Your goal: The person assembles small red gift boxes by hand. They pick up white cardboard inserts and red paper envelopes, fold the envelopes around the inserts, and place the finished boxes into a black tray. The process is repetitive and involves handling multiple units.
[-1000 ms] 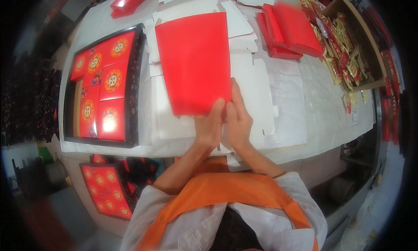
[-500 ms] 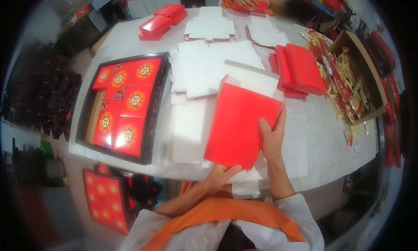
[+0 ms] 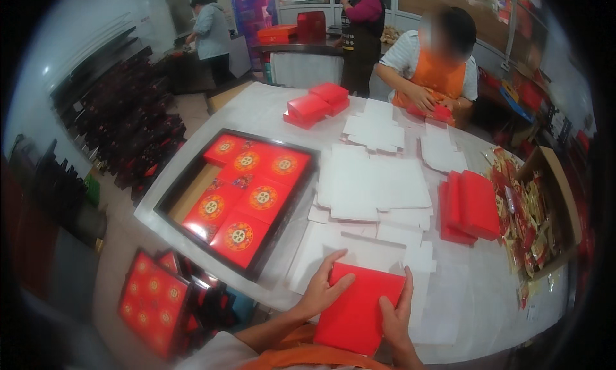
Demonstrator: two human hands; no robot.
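A red cardboard box (image 3: 359,309) is held between my two hands near the table's front edge, its white-lined flap (image 3: 375,249) standing open at the far end. My left hand (image 3: 325,286) grips the box's left side, thumb on the red face and fingers at the top corner. Along the right side, my right hand (image 3: 398,312) holds it with the thumb on the red face. Just beyond lie flat white box blanks (image 3: 372,181). To the left is a black-rimmed tray (image 3: 312,171) of red boxes (image 3: 263,197) with round gold emblems; part of its left side shows bare bottom.
Folded red boxes (image 3: 475,203) stand at right, beside wrapped packets (image 3: 526,222) and an open brown carton (image 3: 564,197). More red boxes (image 3: 314,104) sit at the far left. Across the table, a co-worker in an orange apron (image 3: 433,72) handles a red box (image 3: 439,112).
The view has tilted up and shows more of the room. My left hand has moved from the box's near edge to its upper left side; the right still holds the right side.
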